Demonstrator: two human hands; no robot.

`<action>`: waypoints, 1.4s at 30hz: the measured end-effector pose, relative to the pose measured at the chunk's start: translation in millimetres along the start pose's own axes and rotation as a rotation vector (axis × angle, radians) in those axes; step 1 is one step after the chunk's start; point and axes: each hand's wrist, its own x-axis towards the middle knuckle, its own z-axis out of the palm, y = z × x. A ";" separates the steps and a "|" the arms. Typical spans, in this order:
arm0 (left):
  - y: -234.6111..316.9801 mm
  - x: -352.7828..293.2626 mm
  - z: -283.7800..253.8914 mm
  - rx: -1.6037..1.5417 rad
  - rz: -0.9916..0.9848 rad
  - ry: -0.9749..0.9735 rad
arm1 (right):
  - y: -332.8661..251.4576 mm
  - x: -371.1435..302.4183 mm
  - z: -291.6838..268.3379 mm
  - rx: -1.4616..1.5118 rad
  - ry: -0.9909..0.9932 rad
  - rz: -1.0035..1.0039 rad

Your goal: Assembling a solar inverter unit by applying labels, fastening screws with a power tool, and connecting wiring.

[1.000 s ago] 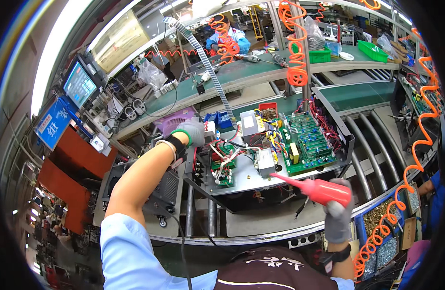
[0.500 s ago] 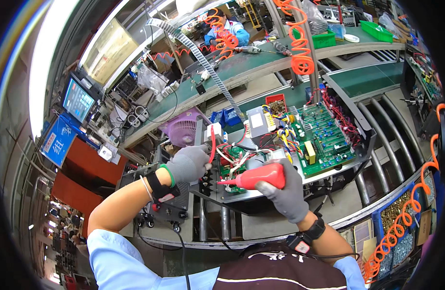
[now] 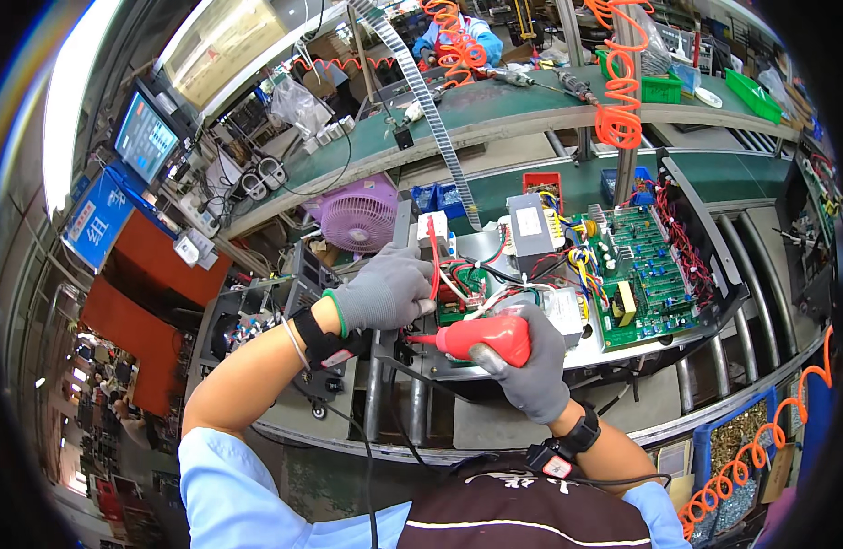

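My right hand [image 3: 531, 371], in a grey glove, grips a red squeeze bottle [image 3: 486, 339] lying on its side. Its thin nozzle points left, the tip close to the front left corner of an open metal chassis [image 3: 568, 359]. Just above the nozzle is my left hand [image 3: 385, 291], also gloved, with curled fingers closed at the lower end of a red cable [image 3: 434, 252]. The fingertips are partly hidden. Inside the chassis are a green circuit board [image 3: 641, 265], a grey transformer-like block [image 3: 531, 229] and bundles of coloured wires.
The chassis rests over a roller conveyor [image 3: 756, 274]. Behind it stand a purple fan [image 3: 357, 220], small blue bins [image 3: 440, 199] and a red bin [image 3: 542, 181]. Orange coiled hoses [image 3: 618, 123] hang nearby. A person [image 3: 467, 41] sits beyond the far green bench [image 3: 495, 110].
The whole view has shifted, with the chassis now further right in it. My left hand has come closer to the bottle. The nozzle still points at the chassis's front left corner.
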 end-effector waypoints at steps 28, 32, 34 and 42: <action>-10.2 -21.6 16.5 -0.380 0.070 0.392 | -1.4 4.5 -13.2 -0.154 -0.177 -0.488; -22.0 -15.7 11.9 -0.338 0.109 0.258 | 7.8 7.7 -3.0 -0.129 -0.144 -0.530; -24.7 -15.1 7.7 -0.397 0.066 0.178 | 10.1 5.9 0.0 -0.148 -0.168 -0.545; -26.3 -7.2 -0.5 -0.476 0.010 0.103 | 1.2 4.2 -9.4 -0.216 -0.338 -0.643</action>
